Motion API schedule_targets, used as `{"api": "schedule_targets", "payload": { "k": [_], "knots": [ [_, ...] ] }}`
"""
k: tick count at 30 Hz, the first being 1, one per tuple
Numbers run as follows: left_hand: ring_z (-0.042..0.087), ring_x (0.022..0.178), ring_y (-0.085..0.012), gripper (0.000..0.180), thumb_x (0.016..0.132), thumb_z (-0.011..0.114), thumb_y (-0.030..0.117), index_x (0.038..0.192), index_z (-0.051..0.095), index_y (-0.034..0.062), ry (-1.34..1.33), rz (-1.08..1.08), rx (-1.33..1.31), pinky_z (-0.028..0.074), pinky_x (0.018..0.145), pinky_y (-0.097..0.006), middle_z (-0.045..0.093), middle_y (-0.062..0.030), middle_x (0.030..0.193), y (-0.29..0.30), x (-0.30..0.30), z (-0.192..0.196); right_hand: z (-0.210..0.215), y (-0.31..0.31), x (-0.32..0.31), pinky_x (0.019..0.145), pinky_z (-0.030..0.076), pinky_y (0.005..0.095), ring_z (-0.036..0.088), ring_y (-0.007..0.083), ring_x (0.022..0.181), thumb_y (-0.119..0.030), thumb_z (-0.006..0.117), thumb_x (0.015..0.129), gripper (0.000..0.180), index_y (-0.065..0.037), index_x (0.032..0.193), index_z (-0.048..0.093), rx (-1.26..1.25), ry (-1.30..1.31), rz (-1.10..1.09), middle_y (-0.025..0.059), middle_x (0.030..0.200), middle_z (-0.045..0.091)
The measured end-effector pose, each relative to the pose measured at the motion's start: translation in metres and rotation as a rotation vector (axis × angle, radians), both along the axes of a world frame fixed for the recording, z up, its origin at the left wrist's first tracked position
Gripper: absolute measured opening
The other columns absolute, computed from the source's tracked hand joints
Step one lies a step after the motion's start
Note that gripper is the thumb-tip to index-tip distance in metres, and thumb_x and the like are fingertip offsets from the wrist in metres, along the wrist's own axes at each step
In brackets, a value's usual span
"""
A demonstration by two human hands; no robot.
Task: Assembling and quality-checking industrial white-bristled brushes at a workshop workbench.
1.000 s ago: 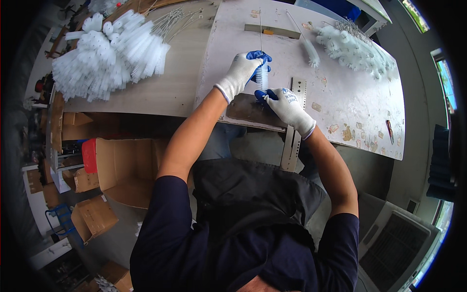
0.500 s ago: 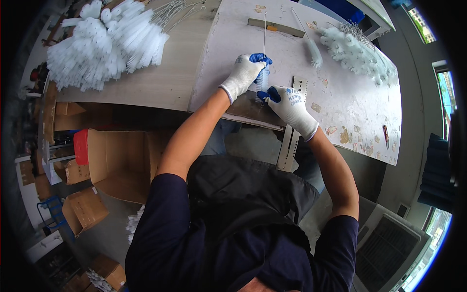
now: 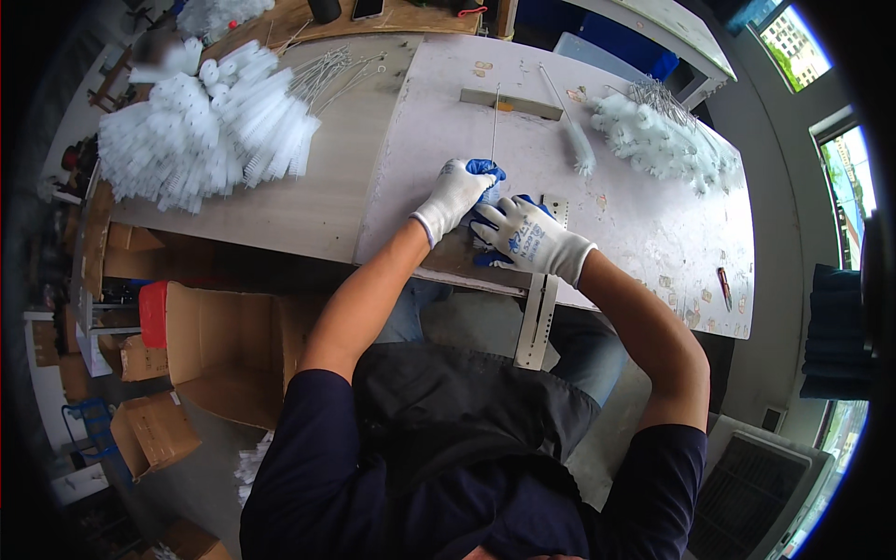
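My left hand (image 3: pixel 459 194), in a white glove with blue fingertips, is closed around a wire-stemmed brush (image 3: pixel 495 121). Its thin stem points away from me, above the fist. Pale bristles (image 3: pixel 490 198) show between my two hands, mostly covered by the gloves. My right hand (image 3: pixel 530 235), gloved the same way, lies over the bristled part with its fingers bent down onto it. The fingertips' exact grip is partly hidden. Beneath both hands is a dark plate at the table's near edge, beside a slotted metal strip (image 3: pixel 536 322).
White brushes (image 3: pixel 177 140) are heaped at the left, and a smaller brush pile (image 3: pixel 663 140) lies at the right. A single brush (image 3: pixel 579 149) and a metal bar (image 3: pixel 511 103) lie farther back. A red pen-like tool (image 3: pixel 725 289) is near the right edge. An open cardboard box (image 3: pixel 224 345) stands lower left.
My right hand has turned palm down and come over the bristles from beside them. My left hand keeps its hold. The whole view has shifted, showing more of the far side.
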State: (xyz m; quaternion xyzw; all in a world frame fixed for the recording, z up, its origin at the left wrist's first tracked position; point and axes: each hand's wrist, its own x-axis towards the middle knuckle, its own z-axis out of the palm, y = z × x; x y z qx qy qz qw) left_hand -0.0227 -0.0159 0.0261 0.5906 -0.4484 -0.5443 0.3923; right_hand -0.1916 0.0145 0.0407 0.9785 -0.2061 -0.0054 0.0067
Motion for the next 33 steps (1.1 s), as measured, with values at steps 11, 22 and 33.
{"api": "schedule_targets", "payload": {
  "k": [11, 22, 33],
  "knots": [
    [0.068, 0.092, -0.0247, 0.032, 0.088, 0.066, 0.018, 0.116, 0.063, 0.0, -0.435, -0.13, -0.174, 0.055, 0.081, -0.037, 0.069, -0.0135, 0.105, -0.022, -0.018, -0.009, 0.004, 0.001, 0.002, 0.084, 0.047, 0.0417, 0.058, 0.0282, 0.099, -0.025, 0.058, 0.087, 0.02, -0.012, 0.1, 0.064, 0.004, 0.001, 0.048, 0.01, 0.105, 0.058],
    [0.057, 0.118, -0.0362, 0.049, 0.089, 0.062, 0.035, 0.133, 0.052, 0.0146, -1.191, -0.757, -0.791, 0.048, 0.097, -0.044, 0.048, -0.0176, 0.14, -0.093, -0.131, 0.006, -0.016, 0.005, 0.005, 0.083, 0.046, 0.0444, 0.061, 0.0312, 0.093, -0.035, 0.056, 0.087, 0.028, -0.01, 0.091, 0.068, -0.078, -0.24, 0.084, 0.0121, 0.1, 0.063],
    [0.063, 0.097, -0.0313, 0.022, 0.087, 0.06, 0.007, 0.108, 0.065, 0.0105, -1.047, -0.34, -1.224, 0.053, 0.084, -0.041, 0.061, -0.0114, 0.108, -0.086, -0.133, 0.037, -0.035, -0.002, 0.005, 0.071, 0.048, 0.0429, 0.064, 0.0249, 0.08, -0.028, 0.054, 0.086, 0.018, -0.015, 0.083, 0.066, -0.043, -0.216, 0.107, 0.0057, 0.087, 0.065]
  ]
}}
